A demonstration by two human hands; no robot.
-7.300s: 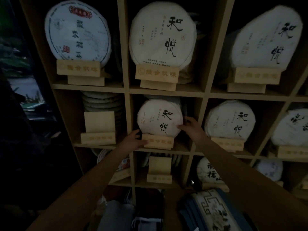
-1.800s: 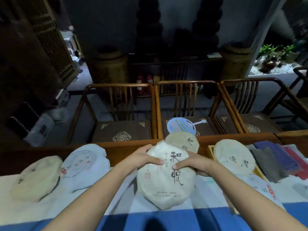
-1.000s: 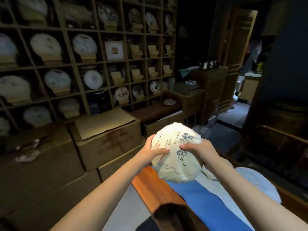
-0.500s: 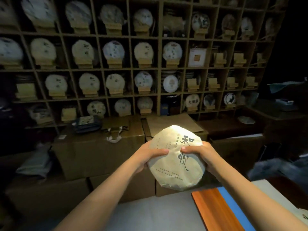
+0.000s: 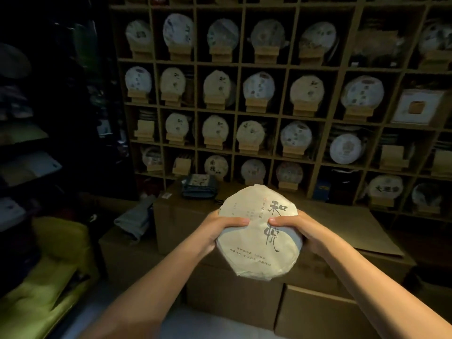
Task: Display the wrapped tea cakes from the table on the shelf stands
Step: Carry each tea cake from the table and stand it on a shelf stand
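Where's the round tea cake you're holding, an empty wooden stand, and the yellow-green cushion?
tea cake (image 5: pixel 259 241): head view, middle of its paper face.
empty stand (image 5: pixel 144 129): head view, its upright back.
cushion (image 5: pixel 41 285): head view, its top.

Two bare, sleeveless forearms

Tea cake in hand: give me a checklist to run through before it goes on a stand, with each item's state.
1. Grip: left hand and right hand both hold the wrapped tea cake, thumbs on its face. Ok.
2. Wrapper intact on the visible face. Ok.
3. Printed face toward the camera, characters upright. Ok.
4. Free stand available: empty stand at the left of the third row. Ok.
5. Path to the shelf: cardboard boxes stand in front. Cannot tell if reach is clear.
6. Stand's steadiness: cannot tell.
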